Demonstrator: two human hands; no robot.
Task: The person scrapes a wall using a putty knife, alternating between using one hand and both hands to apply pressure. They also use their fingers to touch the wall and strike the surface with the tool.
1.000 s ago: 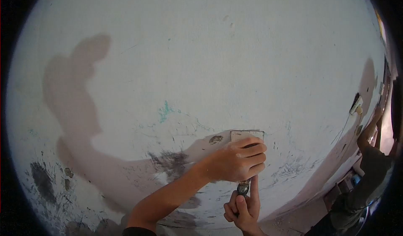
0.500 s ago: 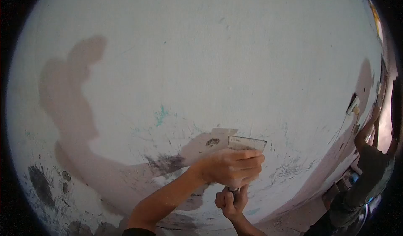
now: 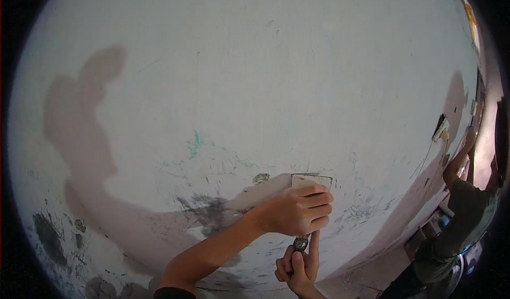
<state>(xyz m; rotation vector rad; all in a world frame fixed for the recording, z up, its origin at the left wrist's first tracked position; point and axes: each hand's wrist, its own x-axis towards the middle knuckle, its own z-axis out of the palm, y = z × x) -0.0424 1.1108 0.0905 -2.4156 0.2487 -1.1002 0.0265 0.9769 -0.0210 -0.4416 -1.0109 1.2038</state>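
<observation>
A putty knife (image 3: 312, 180) with a wide, flat blade is held up at a pale, scuffed wall (image 3: 276, 97). My left hand (image 3: 298, 211) comes in from the lower left, its fingers closed over the lower part of the blade. Below it, my right hand (image 3: 298, 272) grips the dark handle (image 3: 300, 244) with the thumb along it. The blade's top edge is at the wall; firm contact cannot be made out. Left of the hands are a dark smudge (image 3: 210, 208) and a small chipped spot (image 3: 261, 178).
At the right, another person (image 3: 462, 219) reaches up the same wall, near a light tool with a dark edge (image 3: 441, 128). Shadows (image 3: 85, 123) fall across the left. A green mark (image 3: 194, 145) and dark patches (image 3: 50, 235) stain the wall. Floor (image 3: 361, 272) shows lower right.
The blade has turned from tilted to nearly upright. My right hand has dropped a little, baring more of the handle below my left hand. The wall has shifted slightly left in view.
</observation>
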